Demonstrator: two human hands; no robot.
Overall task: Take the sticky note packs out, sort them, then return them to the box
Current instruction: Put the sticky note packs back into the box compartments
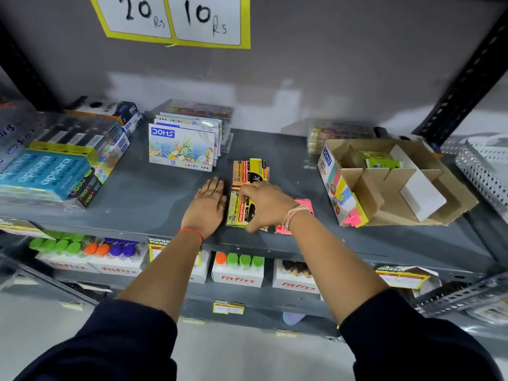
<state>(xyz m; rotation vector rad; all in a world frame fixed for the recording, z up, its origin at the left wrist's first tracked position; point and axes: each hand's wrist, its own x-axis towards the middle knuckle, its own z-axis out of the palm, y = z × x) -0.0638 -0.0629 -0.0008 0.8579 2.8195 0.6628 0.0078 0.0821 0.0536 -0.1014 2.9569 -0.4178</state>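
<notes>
Sticky note packs (239, 213) out on the grey shelf (154, 193), box (390, 185) off to the right.

Left hand (207, 206) flat and spread, palm down on the shelf, just beside the near packs. Right hand (265, 204) draped over the near yellow-and-orange packs, fingers curled onto them; whether gripping or only pressing, cannot tell. Pink pack (303, 204) partly hidden under the right wrist. Second pile (250, 171), orange and yellow, just behind. Box open, cardboard dividers showing, one green pack (380, 160) inside a rear compartment. Pastel packs (181, 149) upright farther back.
</notes>
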